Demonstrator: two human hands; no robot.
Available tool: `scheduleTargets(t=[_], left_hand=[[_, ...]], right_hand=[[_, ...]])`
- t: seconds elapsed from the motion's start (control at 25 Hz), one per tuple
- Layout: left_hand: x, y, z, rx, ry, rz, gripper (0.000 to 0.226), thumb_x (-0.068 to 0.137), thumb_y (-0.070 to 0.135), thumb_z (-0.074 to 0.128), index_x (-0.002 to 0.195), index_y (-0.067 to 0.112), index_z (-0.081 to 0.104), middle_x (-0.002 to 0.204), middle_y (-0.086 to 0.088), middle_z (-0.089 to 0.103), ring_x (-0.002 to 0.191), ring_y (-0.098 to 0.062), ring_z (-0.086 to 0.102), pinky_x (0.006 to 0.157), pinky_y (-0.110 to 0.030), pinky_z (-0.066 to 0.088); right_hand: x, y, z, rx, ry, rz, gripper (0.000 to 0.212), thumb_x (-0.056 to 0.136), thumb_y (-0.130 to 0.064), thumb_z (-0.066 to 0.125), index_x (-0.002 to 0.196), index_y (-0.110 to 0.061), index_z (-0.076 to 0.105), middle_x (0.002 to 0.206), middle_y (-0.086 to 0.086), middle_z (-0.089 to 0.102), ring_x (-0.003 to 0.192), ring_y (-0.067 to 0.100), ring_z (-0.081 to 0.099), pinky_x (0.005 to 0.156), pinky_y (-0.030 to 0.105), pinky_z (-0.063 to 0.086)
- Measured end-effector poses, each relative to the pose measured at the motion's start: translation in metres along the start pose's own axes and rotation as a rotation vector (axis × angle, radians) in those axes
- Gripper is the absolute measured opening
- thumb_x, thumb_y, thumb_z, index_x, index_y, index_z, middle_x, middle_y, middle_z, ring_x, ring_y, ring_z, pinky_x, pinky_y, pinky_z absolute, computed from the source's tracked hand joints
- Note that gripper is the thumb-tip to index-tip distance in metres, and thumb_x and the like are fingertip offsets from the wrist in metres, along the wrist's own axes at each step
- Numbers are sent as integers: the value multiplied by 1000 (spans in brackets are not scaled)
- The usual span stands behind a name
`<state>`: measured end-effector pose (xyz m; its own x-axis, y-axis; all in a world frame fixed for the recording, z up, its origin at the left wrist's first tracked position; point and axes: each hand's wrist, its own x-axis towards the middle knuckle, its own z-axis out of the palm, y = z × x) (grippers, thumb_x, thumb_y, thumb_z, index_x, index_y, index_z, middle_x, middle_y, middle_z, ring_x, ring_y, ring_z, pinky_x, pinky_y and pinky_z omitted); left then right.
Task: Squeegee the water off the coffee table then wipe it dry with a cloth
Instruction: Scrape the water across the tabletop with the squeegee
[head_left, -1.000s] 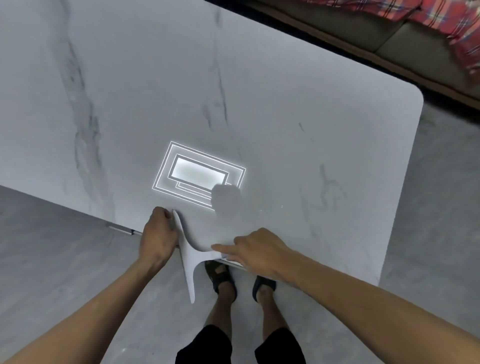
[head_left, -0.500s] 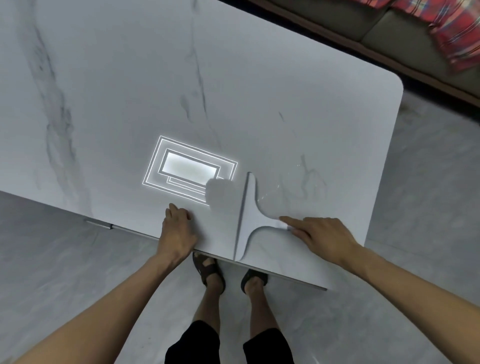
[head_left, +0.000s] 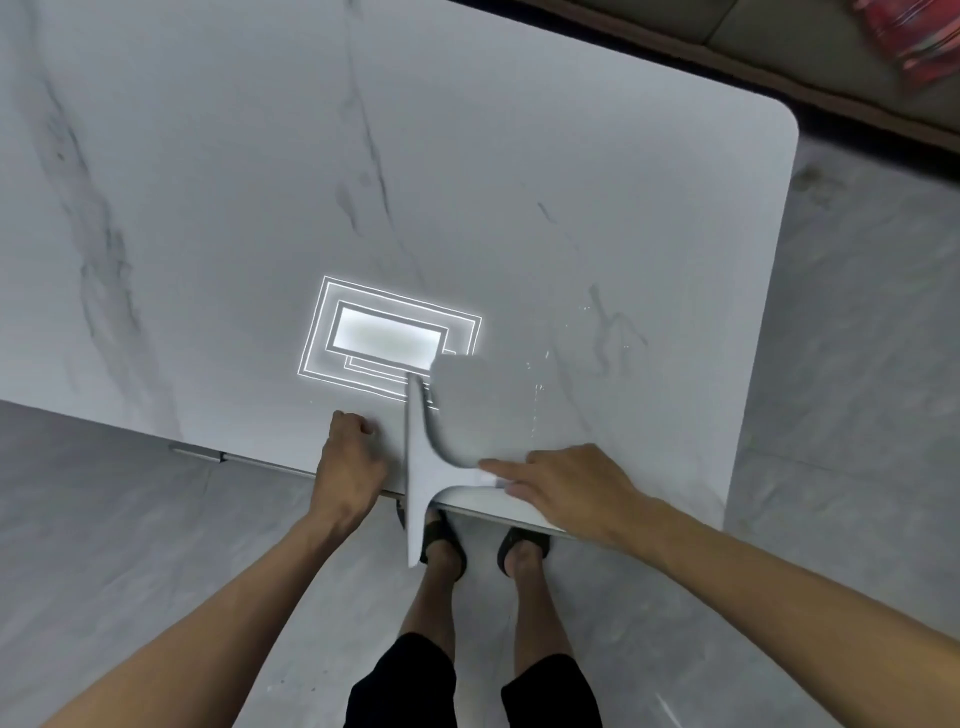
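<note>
A white marble-look coffee table (head_left: 519, 182) fills the upper view. A white T-shaped squeegee (head_left: 422, 467) lies across its near edge, blade running front to back and overhanging toward the floor. My right hand (head_left: 561, 486) grips the squeegee's handle just right of the blade. My left hand (head_left: 350, 460) rests with curled fingers on the table edge, left of the blade. A few small water drops (head_left: 537, 387) glint on the surface right of the blade. No cloth is in view.
A ceiling light's reflection (head_left: 387, 340) shines on the tabletop near the blade's far end. A sofa (head_left: 779, 41) with a red plaid fabric (head_left: 914, 36) stands beyond the table's far right corner. My sandalled feet (head_left: 483, 545) stand on grey floor below the edge.
The squeegee has been drawn left and toward me, its blade now overhanging the near edge. My right hand followed it left. My left hand stayed at the table edge.
</note>
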<state>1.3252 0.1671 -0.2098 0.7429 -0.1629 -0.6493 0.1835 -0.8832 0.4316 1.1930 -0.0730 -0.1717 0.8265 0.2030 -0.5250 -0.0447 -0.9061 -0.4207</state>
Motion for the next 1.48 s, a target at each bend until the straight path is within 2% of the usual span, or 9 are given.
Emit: scheduleTargets(t=[0.16, 0.36, 0.52, 0.76, 1.0, 1.08, 1.28, 1.4, 1.48], left_hand=[[-6, -2, 3, -13, -21, 5, 27, 80, 13, 60, 96, 19, 39, 90, -1, 56, 70, -15, 55, 50, -23, 36], [-15, 14, 28, 82, -55, 72, 39, 75, -8, 54, 106, 14, 43, 112, -11, 49, 87, -26, 54, 64, -29, 42], [-22, 40, 60, 206, -81, 144, 41, 70, -6, 56, 109, 3, 50, 113, -16, 42, 101, -34, 49, 82, -42, 49], [-20, 54, 80, 378, -144, 61, 46, 73, 7, 58, 117, 2, 47, 135, -29, 33, 122, -45, 36, 98, -47, 44], [-18, 64, 81, 292, -100, 3, 43, 73, 7, 58, 114, 4, 46, 123, -23, 41, 107, -39, 46, 88, -46, 48], [-19, 68, 82, 194, -18, -35, 41, 74, 2, 57, 113, 4, 47, 117, -19, 46, 103, -37, 51, 87, -46, 49], [-15, 68, 82, 28, 154, -128, 27, 82, -2, 51, 106, 11, 47, 112, -13, 55, 93, -29, 54, 77, -38, 47], [-8, 62, 75, -17, 141, -167, 23, 84, 5, 52, 103, 15, 43, 106, -11, 56, 85, -25, 51, 71, -36, 42], [-6, 58, 73, -4, 102, -160, 27, 82, 9, 56, 103, 17, 40, 105, -8, 54, 85, -25, 51, 69, -35, 41]], right_hand=[[24, -9, 15, -172, -13, -149, 41, 103, -46, 29, 144, -48, 32, 87, -1, 60, 69, 24, 59, 54, 30, 28], [-31, 59, -3, -135, 31, -36, 40, 101, -50, 27, 141, -53, 34, 92, -5, 63, 78, 21, 63, 59, 28, 29], [-76, 113, -24, -225, -34, 80, 42, 100, -53, 19, 141, -59, 24, 91, -10, 60, 81, 16, 62, 60, 28, 31], [-115, 167, -45, -317, -75, 103, 43, 99, -54, 18, 141, -59, 24, 90, -11, 59, 81, 13, 63, 56, 26, 33], [-132, 186, -65, -331, -95, 120, 56, 91, -62, -1, 141, -60, 23, 75, -14, 42, 71, 11, 60, 52, 27, 29], [-122, 175, -61, -311, -94, 41, 60, 89, -63, -5, 141, -58, 25, 77, -14, 49, 68, 14, 60, 52, 28, 31], [-37, 107, -21, -295, -140, -314, 41, 104, -45, 25, 144, -49, 32, 81, -1, 58, 57, 23, 48, 51, 32, 27], [8, 88, -16, -348, -120, -374, 42, 105, -35, 31, 145, -48, 30, 81, 1, 57, 55, 22, 42, 51, 32, 27], [20, 95, -23, -338, -65, -347, 41, 105, -37, 29, 144, -49, 32, 81, 0, 59, 59, 24, 49, 53, 32, 27]])
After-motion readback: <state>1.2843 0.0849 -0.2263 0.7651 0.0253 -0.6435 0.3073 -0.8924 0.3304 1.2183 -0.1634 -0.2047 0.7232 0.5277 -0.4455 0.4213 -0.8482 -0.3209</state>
